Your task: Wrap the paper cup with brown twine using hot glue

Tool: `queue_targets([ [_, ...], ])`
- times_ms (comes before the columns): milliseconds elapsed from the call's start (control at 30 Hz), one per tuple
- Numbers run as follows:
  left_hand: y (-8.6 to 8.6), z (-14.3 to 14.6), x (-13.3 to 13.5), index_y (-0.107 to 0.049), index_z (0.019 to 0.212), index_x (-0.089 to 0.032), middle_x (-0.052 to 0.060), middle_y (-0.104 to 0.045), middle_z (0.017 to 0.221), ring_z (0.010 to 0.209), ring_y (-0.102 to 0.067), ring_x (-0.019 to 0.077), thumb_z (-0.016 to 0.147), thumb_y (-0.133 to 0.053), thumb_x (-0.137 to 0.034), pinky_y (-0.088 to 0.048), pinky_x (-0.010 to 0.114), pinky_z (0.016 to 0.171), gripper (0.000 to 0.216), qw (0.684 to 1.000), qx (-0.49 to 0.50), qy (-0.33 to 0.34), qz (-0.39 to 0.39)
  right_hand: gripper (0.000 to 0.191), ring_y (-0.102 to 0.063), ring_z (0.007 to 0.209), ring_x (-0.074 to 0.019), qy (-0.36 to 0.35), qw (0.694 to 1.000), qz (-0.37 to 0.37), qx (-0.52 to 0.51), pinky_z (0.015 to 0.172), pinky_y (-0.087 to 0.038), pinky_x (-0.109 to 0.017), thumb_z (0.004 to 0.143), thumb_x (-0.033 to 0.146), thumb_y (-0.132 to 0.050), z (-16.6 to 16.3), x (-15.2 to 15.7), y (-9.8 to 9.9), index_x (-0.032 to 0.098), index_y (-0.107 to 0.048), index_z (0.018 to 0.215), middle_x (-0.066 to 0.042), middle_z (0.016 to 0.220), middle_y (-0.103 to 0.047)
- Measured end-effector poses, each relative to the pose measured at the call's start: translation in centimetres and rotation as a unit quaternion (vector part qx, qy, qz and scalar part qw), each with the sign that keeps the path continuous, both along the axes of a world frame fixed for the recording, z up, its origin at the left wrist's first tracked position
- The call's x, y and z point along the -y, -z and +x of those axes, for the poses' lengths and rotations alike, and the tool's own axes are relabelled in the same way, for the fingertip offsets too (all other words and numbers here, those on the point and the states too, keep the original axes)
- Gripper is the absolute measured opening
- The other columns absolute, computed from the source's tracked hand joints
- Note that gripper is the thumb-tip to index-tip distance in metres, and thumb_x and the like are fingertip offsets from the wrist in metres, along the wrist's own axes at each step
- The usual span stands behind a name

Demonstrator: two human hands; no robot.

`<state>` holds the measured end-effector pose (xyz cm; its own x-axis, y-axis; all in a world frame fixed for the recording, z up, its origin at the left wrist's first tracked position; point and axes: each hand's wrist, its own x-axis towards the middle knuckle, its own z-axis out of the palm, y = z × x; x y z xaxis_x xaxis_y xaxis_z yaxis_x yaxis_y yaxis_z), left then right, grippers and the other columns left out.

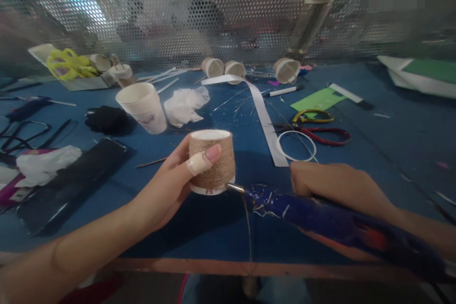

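In the head view, the cup [213, 164] was held above the blue table [392, 152], just in front of the person. Twine covered nearly all of its wall, and only a thin white band at the lower edge was bare, so the wrapping looked almost finished. A loose strand of twine [248, 228] hung down from that edge.

The left hand [171, 185] reached in from the lower left and closed around the cup, with a bandaged thumb pressed across the twine. The right hand [331, 183] gripped a blue glue gun [320, 218] held nearly level, its metal tip touching the bare band. A stack of plain cups [142, 107] stood well behind.
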<state>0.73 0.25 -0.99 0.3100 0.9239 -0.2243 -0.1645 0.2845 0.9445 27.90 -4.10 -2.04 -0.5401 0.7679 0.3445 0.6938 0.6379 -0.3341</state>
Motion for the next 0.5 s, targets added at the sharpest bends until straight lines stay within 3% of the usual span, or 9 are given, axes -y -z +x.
queue_targets([
  [200, 0.3, -0.1, -0.1, -0.080, 0.126, -0.029, 0.007, -0.080, 0.129, 0.132, -0.068, 0.0398, 0.093, -0.078, -0.055, -0.056, 0.047, 0.104, 0.042, 1.000, 0.013, -0.016, 0.004, 0.029, -0.034, 0.056, -0.0155, 0.027, 0.999, 0.013, -0.010, 0.058, -0.020, -0.034, 0.087, 0.019, -0.054, -0.1, -0.2, 0.0, 0.029, -0.028, 0.084, 0.007, 0.071, -0.038],
  [367, 0.5, -0.1, -0.1, -0.082, 0.124, -0.029, 0.004, -0.082, 0.123, 0.130, -0.068, 0.0383, 0.098, -0.073, -0.053, -0.056, 0.046, 0.103, 0.037, 1.000, 0.028, -0.014, 0.002, 0.022, -0.038, 0.053, -0.0143, -0.015, 1.000, 0.008, -0.020, 0.056, -0.025, -0.033, 0.096, 0.023, -0.050, 1.0, -0.8, 0.3, 0.029, -0.035, 0.082, 0.007, 0.069, -0.045],
  [500, 0.6, -0.2, -0.2, -0.082, 0.124, -0.027, 0.005, -0.081, 0.120, 0.126, -0.068, 0.0369, 0.096, -0.076, -0.054, -0.055, 0.046, 0.101, 0.039, 0.999, 0.028, -0.017, 0.010, 0.020, -0.039, 0.052, -0.0131, -0.034, 0.999, 0.024, -0.012, 0.054, -0.026, -0.032, 0.094, 0.021, -0.051, 1.6, -1.1, 0.7, 0.029, -0.035, 0.085, 0.008, 0.071, -0.047],
])
